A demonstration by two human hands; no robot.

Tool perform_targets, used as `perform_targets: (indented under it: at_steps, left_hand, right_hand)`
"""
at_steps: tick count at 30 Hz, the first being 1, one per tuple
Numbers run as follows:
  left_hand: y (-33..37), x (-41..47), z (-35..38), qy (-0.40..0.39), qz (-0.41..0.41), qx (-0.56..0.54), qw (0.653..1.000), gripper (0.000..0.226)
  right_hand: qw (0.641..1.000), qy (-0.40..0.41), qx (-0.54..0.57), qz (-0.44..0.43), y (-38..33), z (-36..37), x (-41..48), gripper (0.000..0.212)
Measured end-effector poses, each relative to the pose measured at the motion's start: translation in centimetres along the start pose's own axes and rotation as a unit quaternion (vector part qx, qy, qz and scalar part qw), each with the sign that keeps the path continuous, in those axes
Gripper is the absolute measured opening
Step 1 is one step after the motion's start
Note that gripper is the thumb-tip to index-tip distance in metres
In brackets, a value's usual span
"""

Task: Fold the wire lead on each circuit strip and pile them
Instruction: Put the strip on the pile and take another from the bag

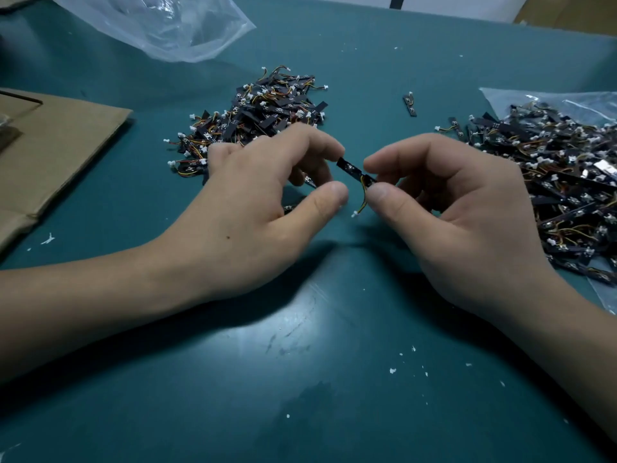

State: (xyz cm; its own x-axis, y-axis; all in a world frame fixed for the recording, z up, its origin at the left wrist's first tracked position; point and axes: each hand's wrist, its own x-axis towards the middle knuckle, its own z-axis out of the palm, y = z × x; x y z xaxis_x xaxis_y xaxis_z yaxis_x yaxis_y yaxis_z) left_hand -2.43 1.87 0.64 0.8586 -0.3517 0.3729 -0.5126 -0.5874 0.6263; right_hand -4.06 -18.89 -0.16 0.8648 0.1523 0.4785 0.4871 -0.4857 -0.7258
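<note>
A small black circuit strip (351,168) is held between my two hands above the green table. My left hand (263,202) pinches its far end with the forefinger, thumb curled close below. My right hand (450,208) pinches the end where the wire lead (362,202) leaves the strip. The lead hangs down, ending in a white plug (354,214). Another strip seems tucked under my left fingers. A pile of strips (253,118) lies behind my left hand. A larger heap of strips (564,188) lies on a clear bag at the right.
A flat cardboard sheet (50,155) lies at the left edge. An empty clear plastic bag (160,25) sits at the back left. One stray strip (410,104) lies between the piles, and another strip (454,128) lies near the right heap. White crumbs dot the green table (300,379).
</note>
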Motion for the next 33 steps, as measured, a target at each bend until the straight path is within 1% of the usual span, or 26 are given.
perform_targets:
  at_steps: [3, 5, 8, 10, 11, 13, 16, 18, 22, 26, 28, 30, 31, 33]
  left_hand:
    - [-0.07, 0.18, 0.00, 0.008, 0.005, -0.022, 1.000, 0.014]
    - [-0.11, 0.06, 0.16, -0.007, 0.022, -0.008, 1.000, 0.023]
    - [0.22, -0.19, 0.14, -0.010, 0.054, 0.016, 0.998, 0.030]
    - [0.23, -0.24, 0.00, -0.014, 0.065, 0.010, 0.998, 0.035]
    - [0.22, -0.22, -0.06, -0.020, 0.065, 0.006, 0.998, 0.041]
    - [0.13, -0.15, -0.16, -0.029, 0.064, 0.006, 0.997, 0.049]
    - [0.16, -0.28, -0.14, -0.032, 0.075, 0.017, 0.996, 0.045]
    - [0.12, -0.43, -0.16, -0.032, 0.089, 0.029, 0.995, 0.043]
    - [-0.10, -0.42, -0.19, -0.030, 0.091, 0.038, 0.995, 0.043]
    - [0.08, -0.36, 0.08, -0.037, 0.090, 0.054, 0.994, 0.032]
    - [0.20, -0.41, 0.16, -0.027, 0.104, 0.065, 0.992, 0.032]
    - [0.22, -0.42, 0.05, -0.016, 0.112, 0.065, 0.991, 0.033]
    - [0.14, -0.41, -0.05, -0.015, 0.111, 0.057, 0.992, 0.034]
    - [-0.09, -0.30, -0.16, -0.025, 0.104, 0.037, 0.994, 0.033]
  right_hand:
    - [0.999, -0.014, 0.021, -0.020, -0.16, -0.18, -0.18, 0.023]
    - [0.999, -0.031, 0.028, -0.001, -0.12, -0.25, -0.10, 0.022]
    - [0.995, -0.092, -0.013, 0.027, 0.03, -0.09, 0.03, 0.013]
    - [0.992, -0.117, -0.043, 0.017, -0.08, -0.06, 0.03, 0.010]
    - [0.991, -0.123, -0.054, 0.007, -0.21, -0.08, 0.04, 0.011]
    - [0.989, -0.130, -0.063, -0.022, -0.45, -0.19, 0.00, 0.011]
    - [0.988, -0.115, -0.074, -0.065, -0.62, -0.17, -0.13, 0.012]
    - [0.990, -0.102, -0.065, -0.068, -0.69, -0.12, -0.06, 0.014]
    - [0.990, -0.116, -0.044, -0.071, -0.64, -0.24, -0.06, 0.015]
    - [0.987, -0.121, -0.053, -0.090, -0.66, -0.29, -0.15, 0.010]
    - [0.987, -0.125, -0.055, -0.080, -0.75, -0.19, -0.09, 0.010]
    - [0.987, -0.143, -0.057, -0.050, -0.75, -0.07, 0.06, 0.013]
    - [0.985, -0.158, -0.060, -0.037, -0.72, -0.02, 0.12, 0.018]
    - [0.981, -0.178, -0.060, -0.036, -0.68, 0.01, 0.14, 0.028]
